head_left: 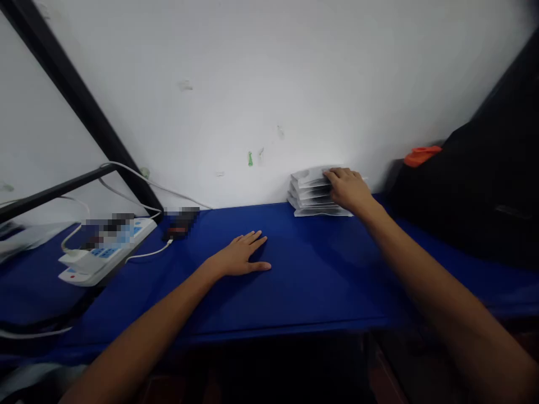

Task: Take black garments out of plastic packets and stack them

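Note:
A stack of several flat white packets lies on the blue tabletop, close against the wall. My right hand is at the stack's right side, with its fingers bent over the top packet; the thumb is mostly hidden. The stack's layers fan apart a little at their left edges. To the left of the stack and nearer to me, my left hand lies palm down on the tabletop. Its fingers and thumb are spread, and nothing is in it.
On the left a white power strip with plugs lies beside a dark phone-like device with a white cable. A black frame bar leans across there. A large black bag-like shape with an orange piece fills the right.

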Motion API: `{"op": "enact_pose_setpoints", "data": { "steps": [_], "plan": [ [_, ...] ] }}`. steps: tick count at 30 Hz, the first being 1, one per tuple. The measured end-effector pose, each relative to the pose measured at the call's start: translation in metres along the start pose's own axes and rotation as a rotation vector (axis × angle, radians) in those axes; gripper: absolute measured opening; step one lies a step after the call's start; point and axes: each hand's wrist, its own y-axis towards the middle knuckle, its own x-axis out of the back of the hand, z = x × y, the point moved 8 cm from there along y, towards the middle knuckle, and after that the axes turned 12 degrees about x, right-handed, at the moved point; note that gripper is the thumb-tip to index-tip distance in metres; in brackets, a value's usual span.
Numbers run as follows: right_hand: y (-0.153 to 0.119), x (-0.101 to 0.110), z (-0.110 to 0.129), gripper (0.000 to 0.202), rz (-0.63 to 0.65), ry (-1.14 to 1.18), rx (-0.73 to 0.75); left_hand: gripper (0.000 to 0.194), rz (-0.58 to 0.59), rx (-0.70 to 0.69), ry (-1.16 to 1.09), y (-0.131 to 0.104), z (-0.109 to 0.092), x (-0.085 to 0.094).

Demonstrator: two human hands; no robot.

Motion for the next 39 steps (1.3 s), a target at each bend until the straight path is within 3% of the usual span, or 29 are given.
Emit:
{"op": "enact_pose_setpoints", "data": {
  "steps": [7,11,13,16,18,20,23,25,28,33,36,39],
  "plan": [
    [0.012,0.001,-0.005,0.034,-0.080,-0.115,0.022,0.091,0.002,0.001,-0.016,-0.002,-0.002,0.002],
    [0.011,0.031,0.017,0.032,-0.187,-0.160,0.022,0.091,-0.058,-0.007,-0.067,0.000,0.000,0.009],
    [0.006,0.056,0.044,0.031,-0.260,-0.158,0.048,0.088,-0.215,-0.007,-0.142,-0.001,0.000,0.025],
    [-0.004,0.087,0.099,0.029,-0.277,-0.113,0.156,0.084,-0.620,-0.045,-0.277,-0.018,-0.002,0.062],
    [-0.011,0.095,0.136,0.027,-0.237,-0.055,0.246,0.080,-0.862,-0.138,-0.292,-0.038,-0.011,0.081],
    [-0.018,0.090,0.167,0.026,-0.173,0.029,0.345,0.062,-0.960,-0.267,-0.205,-0.053,-0.026,0.088],
    [-0.027,0.070,0.190,0.025,-0.109,0.164,0.438,0.023,-0.899,-0.396,-0.023,-0.056,-0.045,0.081],
    [-0.029,0.056,0.192,0.025,-0.076,0.243,0.497,0.014,-0.858,-0.403,0.043,-0.052,-0.046,0.076],
    [-0.029,0.043,0.174,0.024,-0.058,0.324,0.507,0.013,-0.859,-0.314,0.054,-0.043,-0.033,0.076],
    [-0.026,0.032,0.135,0.023,0.019,0.306,0.356,0.015,-0.936,-0.087,0.035,-0.038,-0.002,0.087],
    [-0.028,0.032,0.138,0.021,0.034,0.356,0.332,0.014,-0.951,-0.041,0.059,-0.039,0.003,0.091],
    [-0.031,0.040,0.157,0.019,-0.035,0.463,0.375,0.018,-0.933,-0.128,0.068,-0.044,-0.012,0.089]
  ]
}}
